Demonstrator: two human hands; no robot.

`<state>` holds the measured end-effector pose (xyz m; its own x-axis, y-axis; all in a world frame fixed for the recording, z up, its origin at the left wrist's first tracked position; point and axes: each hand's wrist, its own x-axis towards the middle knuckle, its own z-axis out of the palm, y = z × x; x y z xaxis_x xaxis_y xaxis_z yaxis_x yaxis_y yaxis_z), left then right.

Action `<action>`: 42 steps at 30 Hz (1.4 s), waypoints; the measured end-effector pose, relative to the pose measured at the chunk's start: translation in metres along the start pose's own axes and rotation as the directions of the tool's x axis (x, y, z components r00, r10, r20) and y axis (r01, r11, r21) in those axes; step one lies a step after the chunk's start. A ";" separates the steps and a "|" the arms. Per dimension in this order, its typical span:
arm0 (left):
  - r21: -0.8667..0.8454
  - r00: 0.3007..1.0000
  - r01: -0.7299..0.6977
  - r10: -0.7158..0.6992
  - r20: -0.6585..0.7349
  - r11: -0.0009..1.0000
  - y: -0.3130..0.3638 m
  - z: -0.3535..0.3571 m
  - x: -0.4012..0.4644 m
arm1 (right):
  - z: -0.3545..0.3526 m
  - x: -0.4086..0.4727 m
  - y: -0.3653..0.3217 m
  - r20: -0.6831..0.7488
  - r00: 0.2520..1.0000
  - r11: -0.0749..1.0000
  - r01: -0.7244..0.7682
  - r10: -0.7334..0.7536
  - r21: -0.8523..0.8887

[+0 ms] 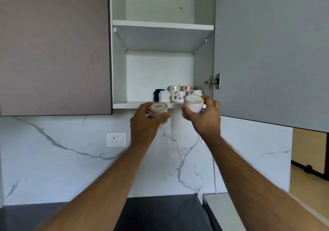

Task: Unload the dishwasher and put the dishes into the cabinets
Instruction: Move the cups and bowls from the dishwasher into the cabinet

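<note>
My left hand (145,122) holds a white cup with blue flowers (158,108), its base turned towards me, just below the front edge of the lower cabinet shelf (128,104). My right hand (204,118) grips a second white cup (193,103), base towards me, at the shelf's front right. On that shelf stand several cups: a dark one (157,92), a white one (164,96), a white mug with a blue flower (179,96), a cream mug (174,89) and a red-flowered one (187,88).
The open cabinet door (267,52) hangs at the right with its hinge (214,81). The upper shelf (162,25) holds nothing visible. A closed cabinet door (53,47) is at the left. A wall socket (116,139) sits on the marble backsplash above a dark countertop (160,213).
</note>
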<state>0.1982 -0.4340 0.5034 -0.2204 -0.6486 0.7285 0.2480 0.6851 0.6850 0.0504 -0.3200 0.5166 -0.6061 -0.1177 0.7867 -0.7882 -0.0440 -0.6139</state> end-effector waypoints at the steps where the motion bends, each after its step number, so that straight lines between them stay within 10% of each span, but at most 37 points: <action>1: -0.017 1.000 -0.002 0.002 -0.008 1.000 -0.004 0.007 0.011 | 0.008 0.010 0.004 -0.006 1.000 1.000 0.003 -0.003 0.004; 10: 0.122 0.998 -0.049 0.052 -0.024 0.991 -0.010 0.063 0.117 | 0.049 0.116 0.014 -0.025 0.999 0.999 0.028 -0.028 0.023; 22: 0.508 0.970 0.099 -0.197 0.143 0.856 -0.066 0.112 0.206 | 0.108 0.178 0.049 0.296 0.954 0.966 0.034 0.045 -0.256; 42: 0.480 0.906 0.082 -0.266 0.329 0.873 -0.092 0.128 0.237 | 0.139 0.188 0.069 0.315 0.947 0.924 0.058 0.069 -0.377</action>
<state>0.0024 -0.6083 0.6148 -0.5761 -0.6608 0.4812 -0.2546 0.7044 0.6625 -0.1027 -0.4826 0.6129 -0.5943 -0.4271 0.6814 -0.8042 0.3266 -0.4967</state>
